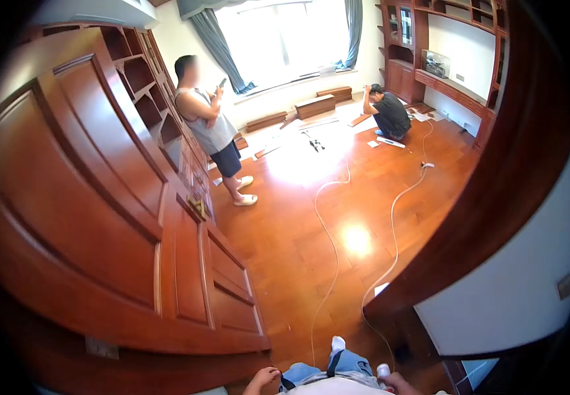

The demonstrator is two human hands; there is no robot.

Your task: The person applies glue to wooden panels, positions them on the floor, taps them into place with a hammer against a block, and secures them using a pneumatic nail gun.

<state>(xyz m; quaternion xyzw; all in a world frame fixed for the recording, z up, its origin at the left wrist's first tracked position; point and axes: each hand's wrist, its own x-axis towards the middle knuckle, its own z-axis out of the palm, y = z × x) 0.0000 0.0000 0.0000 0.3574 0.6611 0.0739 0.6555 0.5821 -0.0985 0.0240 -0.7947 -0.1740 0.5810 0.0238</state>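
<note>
Head view: the bottle [383,372], or what looks like one, is low in my picture, small and white, by the wearer's right hip. The right hand [397,382] appears closed around its lower part, leaving the top clear. The left hand [268,376] hangs beside the left leg with its fingers curled; I see nothing in it, but can't tell whether the palm is empty.

I judge the bottle light and fairly stiff, probably plastic, with a smooth wall that could slip in a damp grip. It doesn't strike me as fragile. I'd take it round the middle of the body with moderate pressure and keep it upright, since I can't see how the top is closed. What is inside, or how full it is, I can't tell either.

Farther off, a clear case [437,64] stands on the counter [453,90] with a dark model in it. The bookcase [133,74] on the left has open compartments too shadowed for me to read. Behind the glass of the cabinet [401,56], the contents are too small to name.
</note>
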